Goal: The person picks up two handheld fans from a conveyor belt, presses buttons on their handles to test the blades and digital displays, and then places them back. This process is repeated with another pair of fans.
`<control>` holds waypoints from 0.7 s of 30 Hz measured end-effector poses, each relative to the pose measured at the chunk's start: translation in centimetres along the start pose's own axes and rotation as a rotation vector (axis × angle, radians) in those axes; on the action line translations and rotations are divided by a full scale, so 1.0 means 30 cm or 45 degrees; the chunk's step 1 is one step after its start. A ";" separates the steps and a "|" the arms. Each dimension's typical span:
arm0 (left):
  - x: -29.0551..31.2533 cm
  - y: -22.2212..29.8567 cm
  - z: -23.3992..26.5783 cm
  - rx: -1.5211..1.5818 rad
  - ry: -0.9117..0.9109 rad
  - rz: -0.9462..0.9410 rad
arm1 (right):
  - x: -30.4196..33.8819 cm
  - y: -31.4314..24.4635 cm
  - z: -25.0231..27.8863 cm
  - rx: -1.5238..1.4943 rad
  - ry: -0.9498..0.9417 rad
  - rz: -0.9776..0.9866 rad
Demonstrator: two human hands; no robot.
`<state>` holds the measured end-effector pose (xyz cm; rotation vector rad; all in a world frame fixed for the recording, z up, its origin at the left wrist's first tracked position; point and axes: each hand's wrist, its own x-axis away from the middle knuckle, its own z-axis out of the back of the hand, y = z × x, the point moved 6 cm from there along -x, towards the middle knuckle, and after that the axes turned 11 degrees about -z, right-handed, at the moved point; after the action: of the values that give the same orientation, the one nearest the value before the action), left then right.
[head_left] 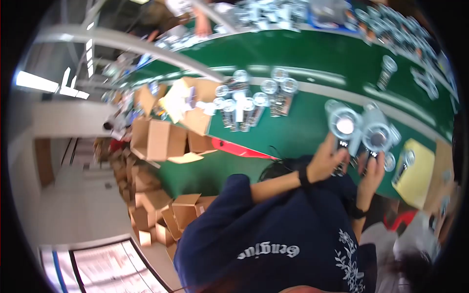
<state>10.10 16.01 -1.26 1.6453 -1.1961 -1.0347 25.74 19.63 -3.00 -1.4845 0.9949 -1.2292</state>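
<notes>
My left hand, with a black band at its wrist, is closed around the dark handle of a round-headed handheld device. The device's head is pale blue-grey with a bright round centre. Beside it, my right hand grips a similar round-headed handheld device by its handle. Both are held upright over the green work surface, heads close together. More pale round heads crowd behind these two; motion blur hides how many each hand holds. Close to my right hand, another such device lies on a yellow sheet.
Several similar devices stand grouped on the green table, left of my hands. A green conveyor belt runs beyond, carrying a lone device. Open cardboard boxes and a red strip lie left. Another person's hand shows across the belt.
</notes>
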 end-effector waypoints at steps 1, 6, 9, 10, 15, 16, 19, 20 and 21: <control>0.008 -0.007 -0.008 0.076 0.035 0.077 | -0.001 0.004 0.002 -0.048 0.031 -0.013; -0.002 0.062 0.004 0.053 0.070 -0.078 | -0.054 -0.028 -0.047 -0.148 -0.035 -0.040; -0.021 0.053 0.001 0.113 0.063 -0.094 | -0.085 -0.023 -0.042 -0.104 -0.121 -0.086; -0.023 0.046 0.009 0.075 0.113 -0.066 | -0.085 -0.022 -0.019 -0.074 -0.125 -0.103; -0.069 -0.056 0.037 -0.301 -0.106 0.096 | -0.089 -0.027 0.006 -0.026 0.126 -0.052; -0.103 -0.083 0.036 -0.444 -0.291 0.176 | -0.105 0.006 0.023 -0.178 0.094 -0.155; -0.182 -0.176 -0.083 0.126 -0.558 0.606 | -0.121 0.040 0.146 -0.324 0.290 -0.400; -0.208 -0.217 -0.128 0.103 -0.573 0.653 | -0.124 0.082 0.198 -0.349 0.328 -0.453; -0.234 -0.259 -0.165 0.066 -0.577 0.696 | -0.122 0.120 0.242 -0.383 0.351 -0.509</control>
<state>15.48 25.11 -6.00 1.0368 -1.8523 -1.0432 32.17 23.46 -7.79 -1.8453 1.1367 -1.6584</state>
